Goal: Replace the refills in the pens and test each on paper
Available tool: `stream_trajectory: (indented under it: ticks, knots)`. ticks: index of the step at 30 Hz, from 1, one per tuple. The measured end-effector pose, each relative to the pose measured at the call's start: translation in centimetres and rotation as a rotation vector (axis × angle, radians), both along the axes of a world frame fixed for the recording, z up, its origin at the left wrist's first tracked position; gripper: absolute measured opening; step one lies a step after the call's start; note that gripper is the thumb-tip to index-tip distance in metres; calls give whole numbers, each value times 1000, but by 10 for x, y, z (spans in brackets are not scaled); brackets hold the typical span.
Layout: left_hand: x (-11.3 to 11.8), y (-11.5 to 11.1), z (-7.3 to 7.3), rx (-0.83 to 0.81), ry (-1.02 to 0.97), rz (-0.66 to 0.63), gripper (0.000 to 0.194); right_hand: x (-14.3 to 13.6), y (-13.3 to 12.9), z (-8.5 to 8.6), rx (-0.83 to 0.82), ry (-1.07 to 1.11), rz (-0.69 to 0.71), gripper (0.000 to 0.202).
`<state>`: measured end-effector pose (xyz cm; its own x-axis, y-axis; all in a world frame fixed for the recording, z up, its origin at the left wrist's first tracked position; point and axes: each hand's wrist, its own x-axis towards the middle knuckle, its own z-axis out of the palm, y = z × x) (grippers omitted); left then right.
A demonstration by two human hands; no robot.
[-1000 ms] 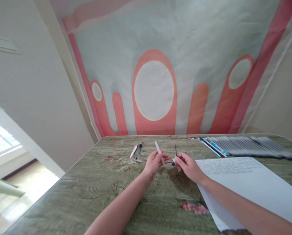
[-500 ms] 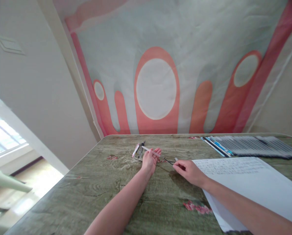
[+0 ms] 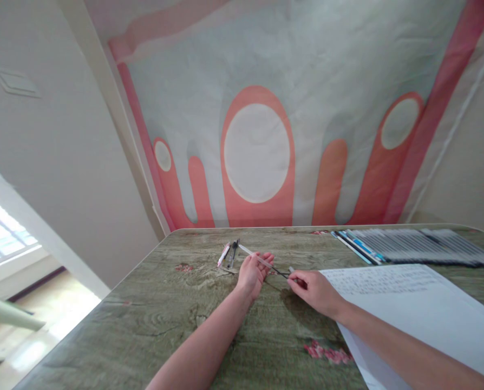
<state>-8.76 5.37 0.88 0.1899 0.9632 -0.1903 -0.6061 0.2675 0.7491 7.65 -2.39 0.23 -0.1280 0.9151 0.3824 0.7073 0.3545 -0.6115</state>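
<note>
Evidently both hands are at work above the middle of the table [image 3: 144,330], toward its far edge. The left hand [image 3: 250,275], palm turned up, grips a pale tube [image 3: 255,254] between thumb and fingers, its other fingers loosely spread. The right hand [image 3: 313,288] has its thumb and forefinger closed on a thin dark rod [image 3: 281,273], whose far end meets the lower end of the tube; whether it is inside, I cannot tell. A small pale piece [image 3: 291,269] shows at the right fingertips, too small to make out. Just beyond the left hand, a few loose pens [image 3: 223,254] lie near the far edge. A long row of pens [image 3: 424,246] runs along that edge toward the far right corner, with blue and black ones at its left end. Written paper [image 3: 404,319] covers part of the right side, partly under the right forearm
</note>
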Motion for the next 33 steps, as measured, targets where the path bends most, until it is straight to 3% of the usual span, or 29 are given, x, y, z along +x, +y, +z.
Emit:
stream_trajectory:
  ticks: [6, 11, 15, 18, 23, 33]
  knots:
    - [2, -7, -1, 6, 54, -94, 10, 3, 3, 1, 67, -9, -37, 21]
    - [7, -19, 0, -9, 37, -339, 13, 1, 2, 4, 122, 180, -75, 28]
    - [9, -24, 6, -164, -37, -470, 16, 0, -1, 12, 108, 325, -79, 29]
    - [5, -19, 12, -278, -104, -371, 18, 6, 3, 11, 137, 295, -106, 29]
    - [-5, -5, 13, -289, -110, -183, 16, 15, 13, -3, 234, -72, -3, 20]
    - [-1, -2, -2, -232, -189, -227, 12, 7, 14, -8, 316, -469, 130, 19]
